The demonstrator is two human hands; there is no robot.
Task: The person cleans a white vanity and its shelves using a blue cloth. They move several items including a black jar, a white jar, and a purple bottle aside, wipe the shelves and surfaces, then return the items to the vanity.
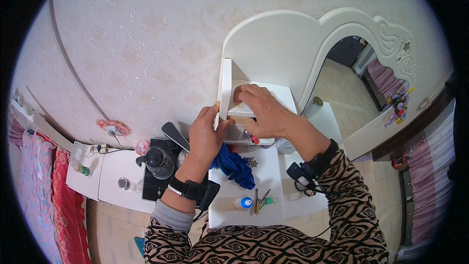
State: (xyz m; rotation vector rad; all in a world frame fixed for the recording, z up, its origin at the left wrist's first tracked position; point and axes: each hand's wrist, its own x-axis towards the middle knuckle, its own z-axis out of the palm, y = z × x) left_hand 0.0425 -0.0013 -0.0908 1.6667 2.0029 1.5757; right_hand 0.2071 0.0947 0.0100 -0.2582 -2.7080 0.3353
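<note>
My left hand grips the lower end of the white upright side panel of a dresser shelf unit, its thumb on the inner side. My right hand reaches over the white shelf board, fingertips bent down near its surface beside the panel. Its thumb hangs in front of the shelf's front edge; whether anything is pinched there is hidden. Under the board, a strip of bare wood shows between the hands. A crumpled blue cloth lies on the white tabletop below.
A plastic bottle with a blue cap stands near the front edge, beside several slim tools and a green cap. A glass kettle sits on a black appliance at left. An arched mirror rises at right.
</note>
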